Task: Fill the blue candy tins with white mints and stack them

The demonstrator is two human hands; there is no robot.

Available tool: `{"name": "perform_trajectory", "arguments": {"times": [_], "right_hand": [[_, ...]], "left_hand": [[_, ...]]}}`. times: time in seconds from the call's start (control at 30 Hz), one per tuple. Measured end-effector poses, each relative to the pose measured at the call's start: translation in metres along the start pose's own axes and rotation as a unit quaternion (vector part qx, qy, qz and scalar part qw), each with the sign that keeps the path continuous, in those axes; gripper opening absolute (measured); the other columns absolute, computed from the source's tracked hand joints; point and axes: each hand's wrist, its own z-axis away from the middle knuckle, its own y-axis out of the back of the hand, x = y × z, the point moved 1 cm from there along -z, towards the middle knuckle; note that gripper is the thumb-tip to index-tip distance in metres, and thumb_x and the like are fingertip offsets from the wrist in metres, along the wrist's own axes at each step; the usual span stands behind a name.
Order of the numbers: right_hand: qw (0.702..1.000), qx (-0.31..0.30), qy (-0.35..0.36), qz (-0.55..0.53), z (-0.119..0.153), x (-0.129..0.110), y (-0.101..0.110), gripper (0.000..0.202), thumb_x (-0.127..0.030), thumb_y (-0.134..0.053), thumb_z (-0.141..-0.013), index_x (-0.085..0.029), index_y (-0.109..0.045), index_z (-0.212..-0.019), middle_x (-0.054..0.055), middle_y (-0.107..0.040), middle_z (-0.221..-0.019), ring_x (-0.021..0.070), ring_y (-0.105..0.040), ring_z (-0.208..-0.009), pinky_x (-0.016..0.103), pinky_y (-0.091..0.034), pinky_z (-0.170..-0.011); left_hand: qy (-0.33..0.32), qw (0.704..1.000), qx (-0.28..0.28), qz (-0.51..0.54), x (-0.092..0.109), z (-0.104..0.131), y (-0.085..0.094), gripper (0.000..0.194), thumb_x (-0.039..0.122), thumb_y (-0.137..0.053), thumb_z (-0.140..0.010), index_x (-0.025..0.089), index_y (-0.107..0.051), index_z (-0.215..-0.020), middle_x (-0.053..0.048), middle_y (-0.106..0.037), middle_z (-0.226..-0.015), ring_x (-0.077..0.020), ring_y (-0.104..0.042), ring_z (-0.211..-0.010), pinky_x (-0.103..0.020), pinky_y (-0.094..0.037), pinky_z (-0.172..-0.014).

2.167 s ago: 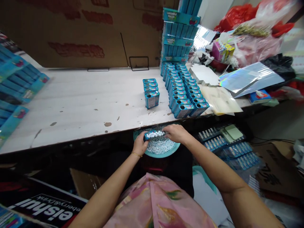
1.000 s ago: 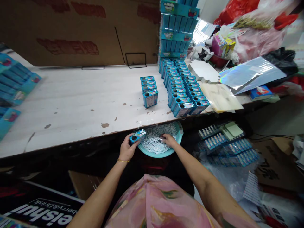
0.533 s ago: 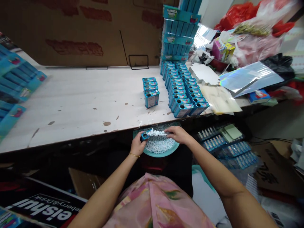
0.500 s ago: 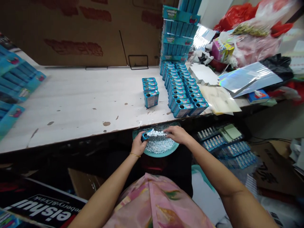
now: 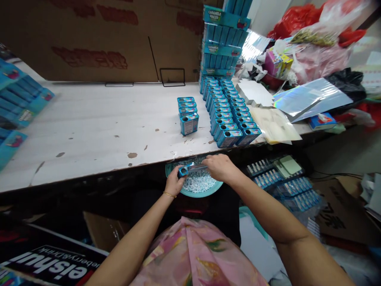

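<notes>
My left hand (image 5: 174, 181) grips a small blue tin (image 5: 183, 171) above the left part of a teal basin (image 5: 200, 194). White round pellets (image 5: 198, 183) lie in the basin. My right hand (image 5: 219, 166) is closed around a clear scoop (image 5: 198, 167) whose far end meets the tin's top; a few white pellets show at that end. On the white table stand a short row of blue tins (image 5: 189, 124) and, to its right, a longer double row of similar tins (image 5: 228, 138).
Stacked blue display boxes (image 5: 218, 43) stand behind the double row, with more boxes (image 5: 25, 97) at far left. A large cardboard box (image 5: 104, 43) lines the table's back. White card pieces (image 5: 256, 93) and plastic bags (image 5: 324, 59) lie at right.
The heap of white pellets on the scoop has mostly gone from it, and the scoop now tips against the tin. My right hand has turned over slightly and shifted a little left.
</notes>
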Motion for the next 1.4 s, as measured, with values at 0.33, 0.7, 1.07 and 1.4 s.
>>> {"name": "perform_trajectory", "arguments": {"times": [0.33,0.7,1.07,1.4], "right_hand": [[0.967,-0.071,-0.154,-0.188,-0.035,0.017,-0.143,0.031,-0.02,-0.042,-0.08,-0.02,-0.053,-0.109,0.01,-0.057,-0.109,0.0206,-0.052,-0.1,0.033,-0.036,-0.083],[0.918,-0.01,-0.099,-0.383,-0.041,0.034,-0.164,0.034,-0.02,-0.054,-0.072,-0.019,-0.055,-0.105,0.001,-0.062,-0.1,0.0139,-0.055,-0.09,0.024,-0.041,-0.078],[0.948,0.033,-0.022,-0.316,-0.006,0.032,-0.051,0.03,-0.025,-0.054,-0.072,-0.022,-0.06,-0.101,0.002,-0.063,-0.099,0.0179,-0.054,-0.092,0.027,-0.039,-0.079],[1.0,-0.015,-0.013,-0.011,-0.004,-0.018,0.002,0.023,-0.024,-0.042,-0.078,-0.019,-0.06,-0.091,0.01,-0.061,-0.091,0.0211,-0.057,-0.081,0.031,-0.04,-0.069]], "left_hand": [[0.013,0.998,0.03,0.051,-0.014,0.011,0.027,0.035,0.03,-0.057,-0.068,0.018,-0.05,-0.1,-0.004,-0.058,-0.096,-0.017,-0.055,-0.088,-0.032,-0.042,-0.082],[0.06,0.993,0.082,0.059,-0.016,0.012,0.04,0.043,0.036,-0.061,-0.063,0.017,-0.05,-0.1,-0.004,-0.059,-0.093,-0.0177,-0.055,-0.085,-0.034,-0.042,-0.081],[0.017,0.999,0.028,0.021,-0.001,0.004,0.009,0.036,0.022,-0.054,-0.066,0.017,-0.05,-0.101,-0.005,-0.059,-0.095,-0.0187,-0.055,-0.089,-0.033,-0.042,-0.082],[0.003,1.0,0.02,0.007,0.001,0.004,-0.002,0.038,0.017,-0.052,-0.064,0.018,-0.051,-0.102,-0.006,-0.059,-0.099,-0.0212,-0.054,-0.093,-0.037,-0.041,-0.084]]}}
